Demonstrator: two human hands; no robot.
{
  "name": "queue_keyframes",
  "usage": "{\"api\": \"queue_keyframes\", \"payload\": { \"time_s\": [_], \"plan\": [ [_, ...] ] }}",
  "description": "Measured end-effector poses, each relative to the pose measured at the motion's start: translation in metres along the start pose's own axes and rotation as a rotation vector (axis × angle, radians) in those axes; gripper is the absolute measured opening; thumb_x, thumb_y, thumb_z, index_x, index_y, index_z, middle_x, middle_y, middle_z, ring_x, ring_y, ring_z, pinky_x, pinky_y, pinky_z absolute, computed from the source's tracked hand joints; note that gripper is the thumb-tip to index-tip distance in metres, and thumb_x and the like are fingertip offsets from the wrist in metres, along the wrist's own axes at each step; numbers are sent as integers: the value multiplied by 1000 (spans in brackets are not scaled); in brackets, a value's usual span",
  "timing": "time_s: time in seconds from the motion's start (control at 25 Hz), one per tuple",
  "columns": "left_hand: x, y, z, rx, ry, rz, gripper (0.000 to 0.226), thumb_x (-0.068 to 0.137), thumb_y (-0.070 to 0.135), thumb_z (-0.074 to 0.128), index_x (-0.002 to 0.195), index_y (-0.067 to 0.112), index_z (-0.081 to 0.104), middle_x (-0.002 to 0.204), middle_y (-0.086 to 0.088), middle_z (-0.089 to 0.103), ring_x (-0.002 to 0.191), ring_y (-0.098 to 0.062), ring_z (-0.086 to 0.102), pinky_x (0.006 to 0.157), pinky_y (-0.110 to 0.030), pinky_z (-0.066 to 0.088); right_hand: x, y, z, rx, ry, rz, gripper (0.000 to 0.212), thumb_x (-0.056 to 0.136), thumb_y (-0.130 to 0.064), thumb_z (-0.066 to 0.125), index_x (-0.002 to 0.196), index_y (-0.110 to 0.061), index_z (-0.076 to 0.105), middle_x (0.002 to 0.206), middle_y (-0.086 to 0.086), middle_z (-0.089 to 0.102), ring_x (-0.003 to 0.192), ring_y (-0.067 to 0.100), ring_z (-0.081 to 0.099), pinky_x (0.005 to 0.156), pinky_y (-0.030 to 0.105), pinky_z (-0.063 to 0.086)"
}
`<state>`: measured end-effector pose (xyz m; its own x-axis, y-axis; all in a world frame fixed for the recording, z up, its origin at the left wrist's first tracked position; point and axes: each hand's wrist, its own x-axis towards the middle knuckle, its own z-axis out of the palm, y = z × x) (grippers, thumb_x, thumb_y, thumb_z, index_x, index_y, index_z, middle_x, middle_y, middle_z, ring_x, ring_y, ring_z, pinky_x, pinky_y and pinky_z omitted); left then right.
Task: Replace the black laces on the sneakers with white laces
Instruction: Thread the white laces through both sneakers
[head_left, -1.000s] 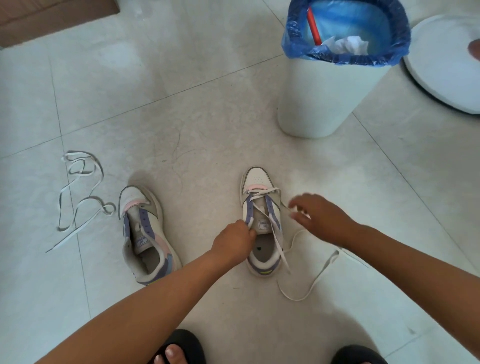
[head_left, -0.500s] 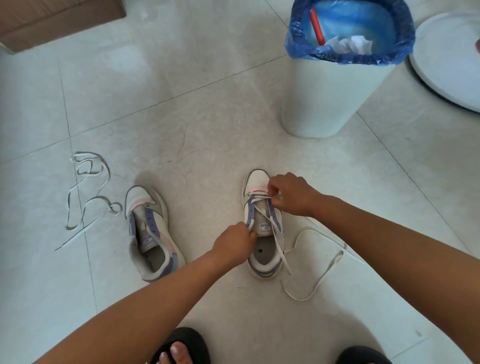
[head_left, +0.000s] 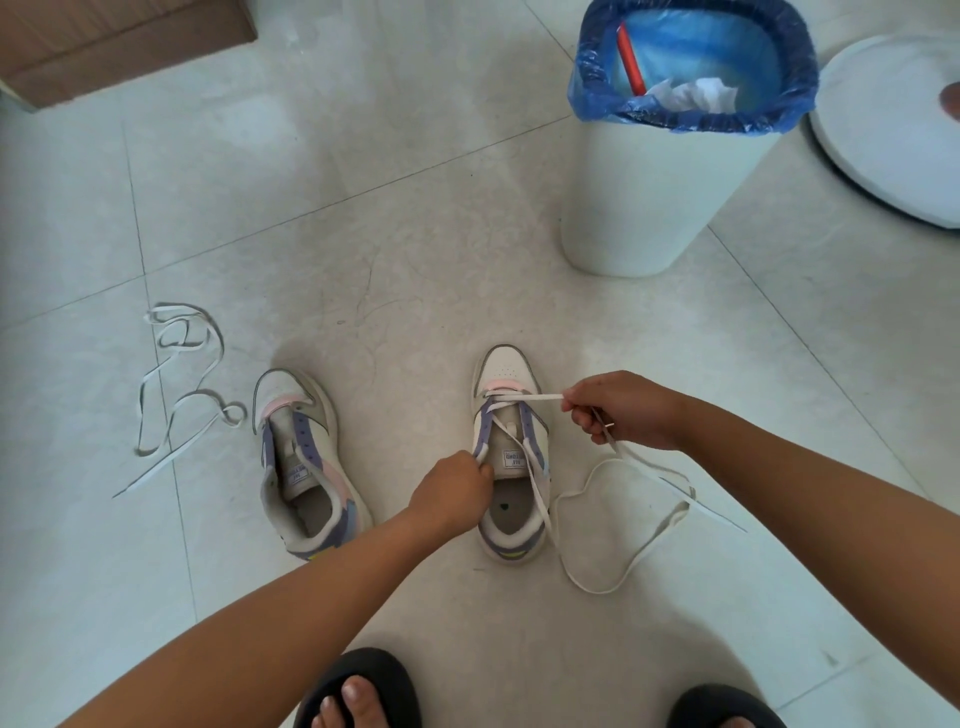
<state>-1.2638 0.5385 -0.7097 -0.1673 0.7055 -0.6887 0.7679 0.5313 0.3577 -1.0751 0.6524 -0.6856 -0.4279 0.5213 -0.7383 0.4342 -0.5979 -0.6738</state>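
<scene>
Two white, purple and pink sneakers stand on the floor tiles. The right sneaker (head_left: 511, 457) carries a white lace (head_left: 623, 525) through its lowest eyelets, its long slack looping on the floor to the right. My right hand (head_left: 621, 410) pinches that lace and holds it taut just right of the toe. My left hand (head_left: 452, 491) grips the left eyelet edge of the same sneaker. The left sneaker (head_left: 304, 467) has no lace. A second white lace (head_left: 176, 384) lies loose on the floor at far left.
A white bin (head_left: 649, 197) with a blue liner, paper and a red stick inside stands behind the right sneaker. A white round object (head_left: 883, 130) lies at the right edge. A wooden cabinet corner (head_left: 119, 41) is top left. My feet in black slippers (head_left: 363, 686) are below.
My right hand went to the sneaker's toe eyelets, took hold of the lace and has pulled it out sideways to the right. My left hand stayed on the eyelet edge.
</scene>
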Motion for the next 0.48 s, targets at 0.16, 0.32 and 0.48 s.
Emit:
{"api": "queue_keyframes", "payload": {
  "time_s": [0.16, 0.32, 0.48],
  "plan": [
    [-5, 0, -20, 97, -82, -95, 29, 97, 32, 34, 106, 5, 42, 108, -17, 60, 79, -31, 62, 63, -31, 43, -11, 1, 1, -14, -34, 26, 23, 96, -17, 47, 80, -8, 61, 63, 3, 51, 56, 13, 46, 59, 26, 43],
    [3, 31, -49, 451, 227, 350, 48, 97, 41, 37, 138, 16, 33, 134, -7, 42, 122, -26, 41, 92, -41, 37, -18, -8, 6, -180, -34, -97, 26, 95, -19, 48, 72, -12, 60, 66, 1, 51, 60, 11, 47, 65, 25, 45],
    [26, 75, -63, 19, -96, 588, 36, 100, 31, 41, 103, 2, 63, 96, -9, 60, 93, -18, 52, 84, -36, 42, -24, -13, 5, -369, 68, -262, 25, 93, -30, 54, 75, -21, 69, 78, 2, 63, 66, 5, 50, 64, 18, 46]
  ]
}}
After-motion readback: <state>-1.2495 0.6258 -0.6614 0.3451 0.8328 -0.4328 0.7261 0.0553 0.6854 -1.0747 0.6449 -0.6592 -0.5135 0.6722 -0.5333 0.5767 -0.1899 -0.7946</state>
